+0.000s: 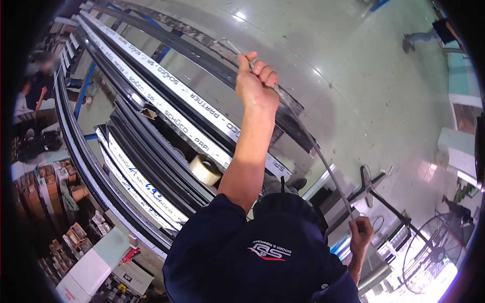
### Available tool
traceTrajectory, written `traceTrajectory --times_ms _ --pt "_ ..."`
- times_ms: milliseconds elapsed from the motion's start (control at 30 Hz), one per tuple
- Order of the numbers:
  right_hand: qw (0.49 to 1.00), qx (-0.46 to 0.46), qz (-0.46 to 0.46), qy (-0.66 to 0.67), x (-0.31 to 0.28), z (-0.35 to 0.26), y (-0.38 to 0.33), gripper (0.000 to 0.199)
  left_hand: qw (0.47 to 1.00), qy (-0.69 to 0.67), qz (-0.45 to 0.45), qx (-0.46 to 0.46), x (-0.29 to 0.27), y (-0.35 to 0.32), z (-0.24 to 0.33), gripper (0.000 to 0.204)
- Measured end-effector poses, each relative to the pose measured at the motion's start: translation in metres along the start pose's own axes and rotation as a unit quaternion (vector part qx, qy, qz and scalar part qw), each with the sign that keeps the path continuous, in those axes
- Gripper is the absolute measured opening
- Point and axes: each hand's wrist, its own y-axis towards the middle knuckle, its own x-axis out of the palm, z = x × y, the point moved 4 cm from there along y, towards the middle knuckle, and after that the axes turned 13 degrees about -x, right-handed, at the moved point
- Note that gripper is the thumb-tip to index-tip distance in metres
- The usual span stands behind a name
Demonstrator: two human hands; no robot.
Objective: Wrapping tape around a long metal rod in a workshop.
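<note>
My left hand [257,85] is raised over the far ends of the long profiles, its fingers curled round a long thin grey strip [323,156]. The strip's thin tip sticks out beyond that fist. From there the strip slants down to the right, slightly bowed. Near its lower end, my right hand [360,233] is closed on it, fingers pinched together. Below my left forearm, a roll of clear tape [205,170] rests on its side against dark profiles [151,144]. White-filmed profiles [177,86] run diagonally beneath my left arm.
Blue rack posts [86,88] support the profiles. At the left are cardboard boxes [48,194] and a person [38,91]. A large fan [434,250] and a black metal frame [386,199] stand at the right. Another person [429,38] is at the far right.
</note>
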Motion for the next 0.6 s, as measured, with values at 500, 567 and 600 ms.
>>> traceTrajectory --times_ms 500,567,600 --pt "0.992 0.102 0.04 -0.062 -0.343 0.264 -0.131 0.039 0.975 0.2 -0.063 -0.081 -0.132 -0.133 -0.322 0.024" --pt "0.99 0.095 0.015 -0.102 -0.374 0.294 -0.121 0.045 0.972 0.204 -0.015 -0.113 -0.155 -0.144 -0.355 0.023" --pt "0.992 0.08 -0.003 -0.101 -0.391 0.323 -0.115 0.045 0.97 0.214 0.02 -0.11 -0.167 -0.151 -0.36 0.024"
